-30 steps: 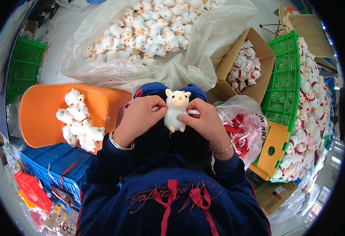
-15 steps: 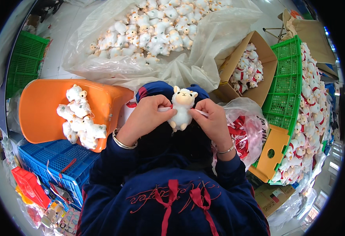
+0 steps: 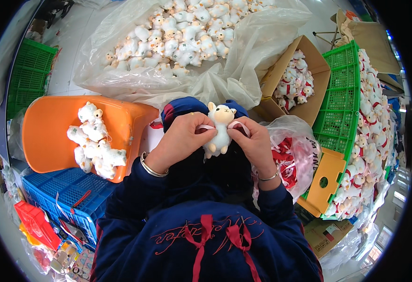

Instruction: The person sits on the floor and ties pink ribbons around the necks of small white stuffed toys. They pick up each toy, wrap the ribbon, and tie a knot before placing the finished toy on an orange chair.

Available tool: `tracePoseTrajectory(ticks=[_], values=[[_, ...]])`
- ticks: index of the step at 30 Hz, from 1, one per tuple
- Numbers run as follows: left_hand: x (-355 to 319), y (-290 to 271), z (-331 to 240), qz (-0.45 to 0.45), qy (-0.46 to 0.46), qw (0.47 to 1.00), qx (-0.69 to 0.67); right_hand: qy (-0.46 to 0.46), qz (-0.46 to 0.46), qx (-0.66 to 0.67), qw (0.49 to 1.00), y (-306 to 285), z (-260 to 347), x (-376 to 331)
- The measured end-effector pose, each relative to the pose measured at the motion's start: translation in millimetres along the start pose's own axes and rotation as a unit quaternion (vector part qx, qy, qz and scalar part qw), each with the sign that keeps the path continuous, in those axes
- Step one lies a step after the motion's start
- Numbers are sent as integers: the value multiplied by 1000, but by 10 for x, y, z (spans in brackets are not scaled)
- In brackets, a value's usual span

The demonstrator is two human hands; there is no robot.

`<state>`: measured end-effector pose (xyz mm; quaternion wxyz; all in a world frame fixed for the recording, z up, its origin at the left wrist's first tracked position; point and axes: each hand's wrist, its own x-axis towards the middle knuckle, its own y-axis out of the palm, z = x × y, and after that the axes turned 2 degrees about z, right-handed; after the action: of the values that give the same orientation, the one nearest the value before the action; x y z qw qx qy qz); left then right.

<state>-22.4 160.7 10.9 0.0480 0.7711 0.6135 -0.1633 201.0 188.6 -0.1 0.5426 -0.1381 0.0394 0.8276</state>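
White plush toy — fluffy, cream-faced, tan-footed; I watch left hand and right hand each pinching pale ribbon beside it.

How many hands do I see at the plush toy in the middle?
2: the left hand and the right hand, one on each side of the plush toy, each pinching pale ribbon.

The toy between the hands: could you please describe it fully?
The toy looks like fluffy white plush, with a cream face, dark eyes, ears and cream feet. It is upright over the lap, face tilted up, between the left hand and right hand, which pinch white ribbon beside it and seem to touch it.
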Motion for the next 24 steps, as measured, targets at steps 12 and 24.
tracePoseTrajectory(ticks=[12, 24], values=[[112, 198, -7, -83, 87, 992, 25, -115, -21, -29, 993, 98, -44, 78], [197, 184, 37, -22, 112, 993, -12, -120, 22, 8, 993, 97, 107, 102]])
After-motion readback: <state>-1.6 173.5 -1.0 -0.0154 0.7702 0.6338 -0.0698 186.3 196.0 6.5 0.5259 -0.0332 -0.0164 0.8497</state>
